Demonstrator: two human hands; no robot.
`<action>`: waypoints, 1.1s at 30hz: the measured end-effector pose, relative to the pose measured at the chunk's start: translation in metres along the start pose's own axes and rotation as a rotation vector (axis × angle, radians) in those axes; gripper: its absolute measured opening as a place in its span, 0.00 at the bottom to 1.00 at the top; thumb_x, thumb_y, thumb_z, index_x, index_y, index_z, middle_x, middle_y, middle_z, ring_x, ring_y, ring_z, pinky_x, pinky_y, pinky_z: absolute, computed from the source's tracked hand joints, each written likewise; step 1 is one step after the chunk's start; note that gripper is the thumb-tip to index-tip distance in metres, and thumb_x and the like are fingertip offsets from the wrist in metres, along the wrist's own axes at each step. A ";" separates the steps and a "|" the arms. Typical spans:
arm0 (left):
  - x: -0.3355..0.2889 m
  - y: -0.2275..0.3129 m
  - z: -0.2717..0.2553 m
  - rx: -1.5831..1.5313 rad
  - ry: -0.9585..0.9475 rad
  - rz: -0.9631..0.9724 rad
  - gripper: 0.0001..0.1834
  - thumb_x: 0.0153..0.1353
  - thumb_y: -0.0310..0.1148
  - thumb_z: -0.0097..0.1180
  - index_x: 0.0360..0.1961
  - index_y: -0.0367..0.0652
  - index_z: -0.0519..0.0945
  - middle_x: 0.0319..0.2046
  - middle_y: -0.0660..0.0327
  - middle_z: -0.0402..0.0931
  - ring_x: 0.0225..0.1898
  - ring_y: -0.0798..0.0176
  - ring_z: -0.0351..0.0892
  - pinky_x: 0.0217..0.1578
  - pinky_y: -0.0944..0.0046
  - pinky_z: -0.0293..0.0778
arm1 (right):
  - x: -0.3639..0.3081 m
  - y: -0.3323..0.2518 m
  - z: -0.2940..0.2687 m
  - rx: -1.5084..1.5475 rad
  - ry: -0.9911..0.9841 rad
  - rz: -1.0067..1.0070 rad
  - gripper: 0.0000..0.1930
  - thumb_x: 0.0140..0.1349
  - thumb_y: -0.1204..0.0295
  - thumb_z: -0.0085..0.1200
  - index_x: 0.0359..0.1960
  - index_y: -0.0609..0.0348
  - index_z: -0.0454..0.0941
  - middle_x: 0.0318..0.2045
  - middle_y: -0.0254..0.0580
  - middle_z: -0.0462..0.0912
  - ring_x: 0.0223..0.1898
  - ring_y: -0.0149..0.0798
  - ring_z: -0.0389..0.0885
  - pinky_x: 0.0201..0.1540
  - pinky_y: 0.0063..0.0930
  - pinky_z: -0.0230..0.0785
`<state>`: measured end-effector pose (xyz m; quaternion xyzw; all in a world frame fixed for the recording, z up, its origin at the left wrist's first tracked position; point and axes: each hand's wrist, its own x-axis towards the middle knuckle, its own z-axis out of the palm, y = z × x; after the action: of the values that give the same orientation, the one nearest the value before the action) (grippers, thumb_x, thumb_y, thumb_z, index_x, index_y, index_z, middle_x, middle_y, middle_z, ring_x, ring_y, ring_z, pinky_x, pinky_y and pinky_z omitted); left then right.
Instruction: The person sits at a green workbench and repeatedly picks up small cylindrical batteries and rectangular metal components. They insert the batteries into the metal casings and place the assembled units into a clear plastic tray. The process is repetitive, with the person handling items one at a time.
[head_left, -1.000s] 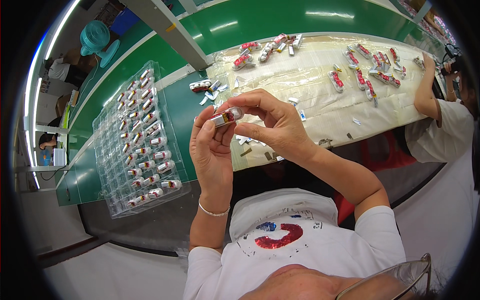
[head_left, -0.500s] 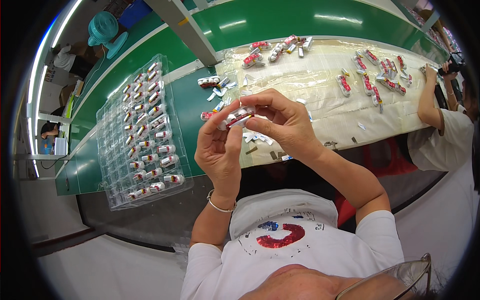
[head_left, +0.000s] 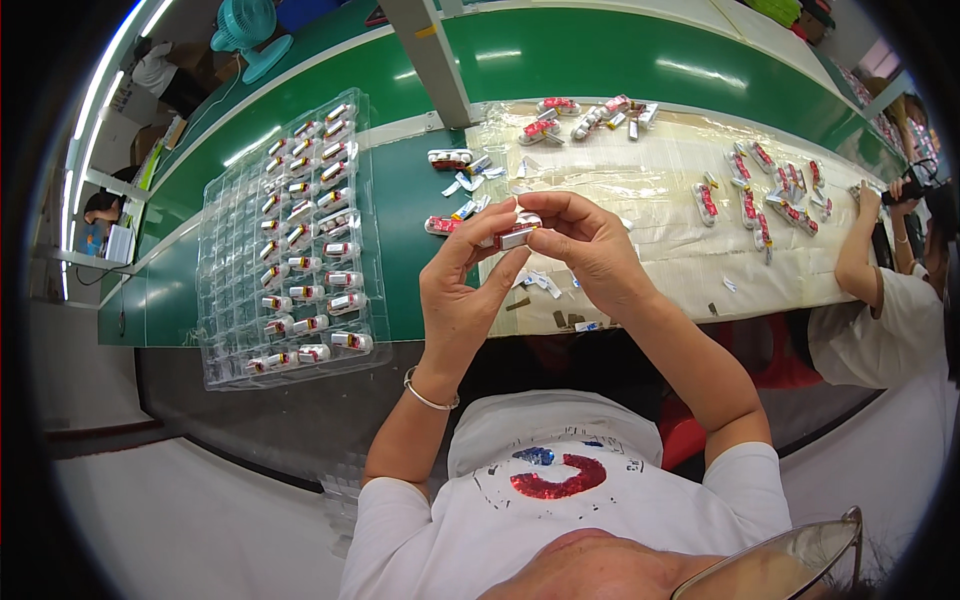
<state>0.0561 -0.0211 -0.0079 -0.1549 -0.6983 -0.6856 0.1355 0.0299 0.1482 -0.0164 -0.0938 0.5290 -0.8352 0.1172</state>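
Observation:
Between my two hands, above the table, is a small red-and-white piece with rounded white parts and a pale flat side (head_left: 517, 237); it looks like a toy vehicle, though its exact kind is unclear. My left hand (head_left: 462, 262) pinches its left end between thumb and fingers. At its right end, my right hand (head_left: 590, 243) grips with thumb and forefinger. Fingers cover much of it. Just behind my left fingers lies a similar red piece (head_left: 440, 225), and farther back a dark red one with white round parts (head_left: 450, 159).
A clear plastic tray (head_left: 228, 290) at left holds rows of similar pieces. White paper strips (head_left: 540, 283) lie near my hands. More red-and-white pieces (head_left: 707, 203) spread over the covered table. A metal post (head_left: 425, 60) rises behind; another person's arm (head_left: 858, 240) rests at right.
My hands and the piece have shifted slightly right in the picture, and the piece has turned so its pale flat side shows. The whole view has shifted a little too.

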 end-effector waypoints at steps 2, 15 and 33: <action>0.000 0.004 -0.009 0.196 0.002 0.051 0.16 0.55 0.24 0.68 0.47 0.40 0.82 0.49 0.57 0.80 0.47 0.65 0.81 0.47 0.65 0.79 | 0.002 0.002 0.003 -0.040 -0.023 0.032 0.20 0.60 0.74 0.64 0.55 0.61 0.77 0.47 0.36 0.81 0.46 0.26 0.78 0.52 0.23 0.71; -0.015 0.005 -0.163 0.464 0.384 -0.131 0.11 0.61 0.29 0.64 0.45 0.39 0.85 0.36 0.66 0.84 0.36 0.76 0.76 0.39 0.72 0.72 | 0.049 0.003 -0.029 -0.551 -0.006 -0.021 0.17 0.64 0.72 0.59 0.54 0.61 0.79 0.43 0.36 0.80 0.42 0.25 0.77 0.49 0.19 0.71; -0.085 0.027 -0.378 1.223 0.183 -0.273 0.11 0.55 0.25 0.58 0.41 0.39 0.84 0.41 0.56 0.82 0.44 0.58 0.81 0.48 0.60 0.75 | 0.071 0.004 -0.060 -0.681 0.052 0.008 0.15 0.65 0.68 0.58 0.52 0.60 0.81 0.39 0.33 0.83 0.36 0.25 0.78 0.44 0.21 0.72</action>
<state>0.1361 -0.4007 -0.0083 0.1004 -0.9628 -0.1843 0.1701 -0.0544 0.1774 -0.0436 -0.1040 0.7807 -0.6124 0.0691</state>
